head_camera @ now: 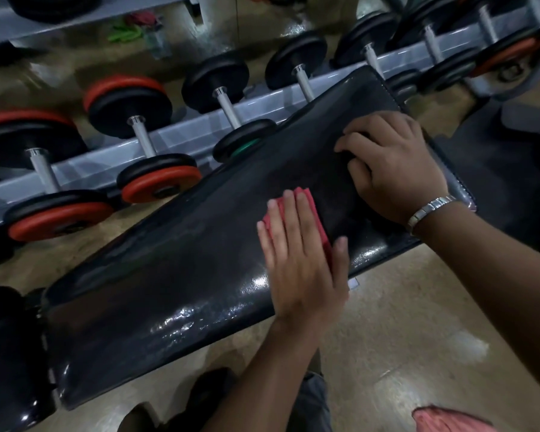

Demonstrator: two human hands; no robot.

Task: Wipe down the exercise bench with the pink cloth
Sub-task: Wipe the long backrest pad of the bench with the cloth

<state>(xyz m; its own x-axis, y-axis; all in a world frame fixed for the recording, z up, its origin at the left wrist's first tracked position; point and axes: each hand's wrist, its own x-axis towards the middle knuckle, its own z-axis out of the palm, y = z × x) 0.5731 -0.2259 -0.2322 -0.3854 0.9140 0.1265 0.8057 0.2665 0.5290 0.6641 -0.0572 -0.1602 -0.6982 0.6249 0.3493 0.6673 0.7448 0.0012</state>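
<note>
The black padded exercise bench (175, 275) runs diagonally from lower left to upper right, its vinyl shiny with wet streaks near the front edge. A folded pink cloth (306, 198) lies on the pad right of its middle. My left hand (300, 260) presses flat on the cloth, fingers spread and pointing away from me, covering most of it. My right hand (393, 163), with a silver watch on the wrist, rests on the pad just beyond the cloth near the bench's far end, fingers curled down onto the surface and holding nothing.
A grey dumbbell rack (175, 135) runs behind the bench, holding black and orange dumbbells (156, 179). Another black pad (7, 353) adjoins the bench at lower left. My dark shoe (206, 388) stands on the tan floor below; pink fabric (449, 420) shows at bottom right.
</note>
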